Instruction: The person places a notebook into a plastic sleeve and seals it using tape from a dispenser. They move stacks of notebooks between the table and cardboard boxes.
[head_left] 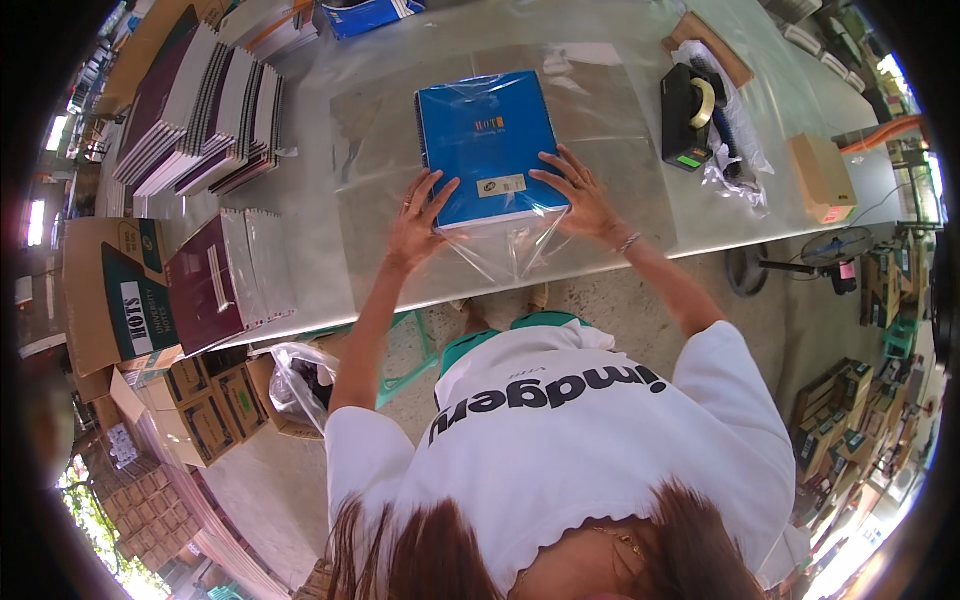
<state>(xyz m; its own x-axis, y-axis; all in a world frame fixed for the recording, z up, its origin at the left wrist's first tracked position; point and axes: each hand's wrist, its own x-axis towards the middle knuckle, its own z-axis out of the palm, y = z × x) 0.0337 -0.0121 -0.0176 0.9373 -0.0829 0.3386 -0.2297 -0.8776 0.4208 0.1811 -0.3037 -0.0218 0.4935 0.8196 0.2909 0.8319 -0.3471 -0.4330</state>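
Note:
A blue spiral-bound notebook [487,140], apparently on top of a small stack, lies on the table under clear plastic film. A pale label sits near the bottom of its cover. My left hand [418,222] holds the near left corner, its spread fingertips resting over the edge. At the opposite near corner, my right hand [588,200] grips in the same way, fingers bent onto the cover. Between my wrists, the loose clear film [510,250] gathers into a creased point toward me. The undersides of both hands are hidden.
Stacked spiral notebooks [200,110] stand at the far left, above maroon notebooks [205,275] and a cardboard box [110,290]. A black tape dispenser [682,125] sits at right beside a plastic-wrapped bundle [735,130]. A fan [835,245] stands past the table's near edge [620,257].

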